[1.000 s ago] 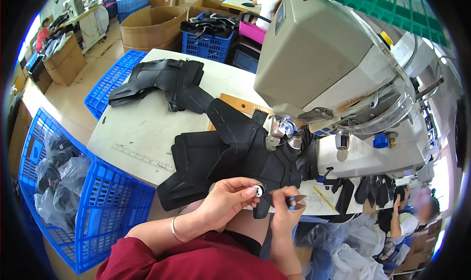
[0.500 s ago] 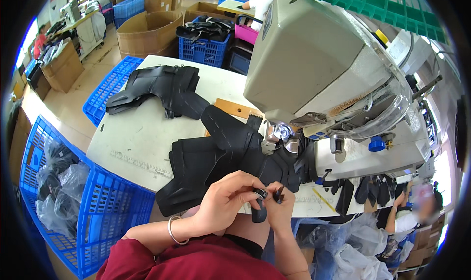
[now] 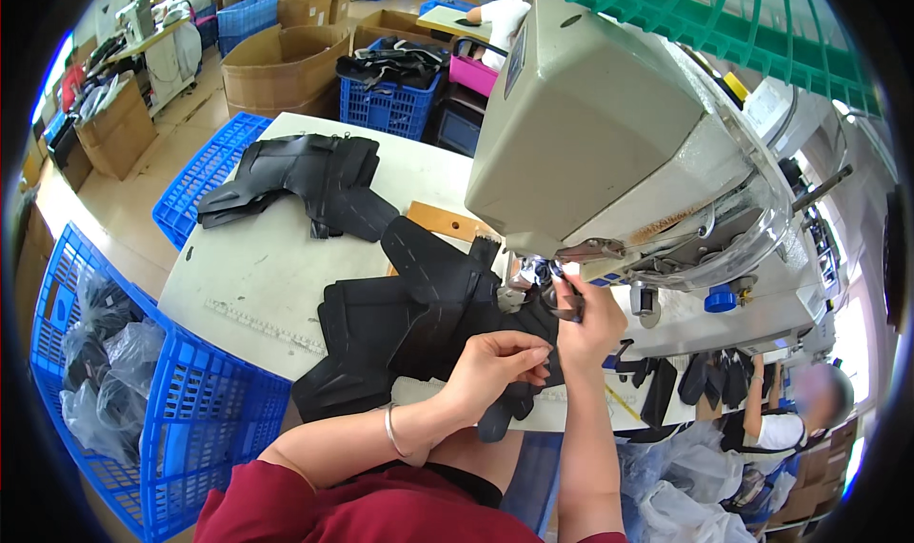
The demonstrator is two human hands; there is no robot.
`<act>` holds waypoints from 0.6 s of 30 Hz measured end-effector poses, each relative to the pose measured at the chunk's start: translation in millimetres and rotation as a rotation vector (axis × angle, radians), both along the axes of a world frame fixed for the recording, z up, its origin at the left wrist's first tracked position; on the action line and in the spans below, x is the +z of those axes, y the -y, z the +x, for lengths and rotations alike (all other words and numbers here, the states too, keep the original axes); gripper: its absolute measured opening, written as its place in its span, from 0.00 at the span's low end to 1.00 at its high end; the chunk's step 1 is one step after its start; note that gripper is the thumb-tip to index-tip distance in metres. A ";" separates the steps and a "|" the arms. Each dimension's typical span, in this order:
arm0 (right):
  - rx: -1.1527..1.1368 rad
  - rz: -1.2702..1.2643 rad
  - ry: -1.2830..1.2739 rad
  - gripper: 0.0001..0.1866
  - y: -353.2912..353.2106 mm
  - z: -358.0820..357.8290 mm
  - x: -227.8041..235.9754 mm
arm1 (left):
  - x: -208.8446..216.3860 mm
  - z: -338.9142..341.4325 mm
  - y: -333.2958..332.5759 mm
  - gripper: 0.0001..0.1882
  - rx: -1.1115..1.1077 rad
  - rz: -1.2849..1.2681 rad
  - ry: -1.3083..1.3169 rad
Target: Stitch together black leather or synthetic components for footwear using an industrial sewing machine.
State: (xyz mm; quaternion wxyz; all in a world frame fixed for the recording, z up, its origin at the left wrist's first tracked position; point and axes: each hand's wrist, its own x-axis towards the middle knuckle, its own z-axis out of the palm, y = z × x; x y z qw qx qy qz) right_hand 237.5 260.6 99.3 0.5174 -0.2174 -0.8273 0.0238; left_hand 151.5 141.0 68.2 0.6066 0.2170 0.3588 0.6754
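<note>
Black pcs [image 3: 376, 322], R hand [image 3: 590, 326] w/ dark tool [image 3: 572, 308], L hand [image 3: 490, 374] (pinched)

Head view | text: none I can read from my remote seat | ruler strip [image 3: 265, 324] on white table [image 3: 224, 257]: marks too small | sewing machine [image 3: 581, 134], side plate [image 3: 515, 67]: illegible

I can't tell whether the left hand [image 3: 487, 376] pinches anything; the right hand [image 3: 592, 332] partly hides its dark tool [image 3: 571, 307]. The green grille [image 3: 666, 21] runs out of sight, far right. A co-worker's head [image 3: 826, 395], right, looks blurred.
</note>
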 end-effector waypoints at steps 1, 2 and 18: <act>-0.010 0.120 0.093 0.11 -7.2 0.4 -1.6 | -2.2 1.3 -3.7 0.09 0.012 0.003 0.058; 0.011 0.238 0.174 0.13 -13.7 1.4 -1.6 | -4.5 2.4 -6.0 0.09 0.026 0.007 0.119; 0.357 0.237 0.386 0.24 -44.8 14.9 22.8 | -8.8 3.6 1.2 0.08 -0.045 -0.014 0.122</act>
